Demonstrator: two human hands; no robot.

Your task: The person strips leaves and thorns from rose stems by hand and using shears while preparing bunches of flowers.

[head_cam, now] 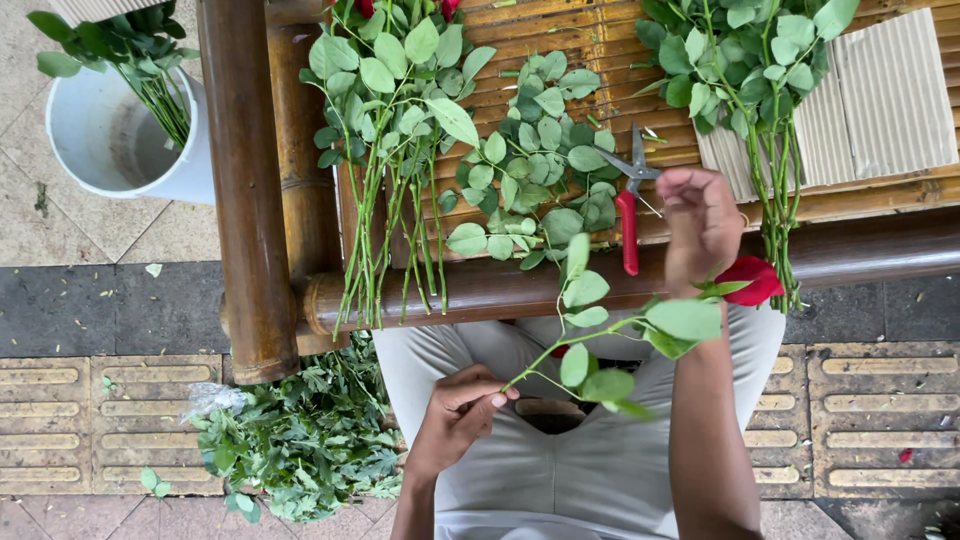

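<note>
**Rose stem stretched between two hands, low centre to right of frame**

Nearest the camera, low centre, the left hand [455,415] pinches the cut end of a rose stem [560,345], thumb and fingers closed on it. From there the stem's long axis runs up and right across the person's lap, leaves [685,318] fanning off it, to the red rose head [750,280] at right of centre. Up there the right hand [700,225] is curled over the upper stem just beside the bloom; seen from the back, its grip is hard to read, and whether the fingers close on stem or leaf I cannot tell. Just left of that hand, red-handled shears [628,215] lie on the bamboo bench [560,60], touching nothing held. Further up, bundles of leafy stems [390,150] lie on the slats; upper left, a white bucket [110,140] is partly cut off.
</note>
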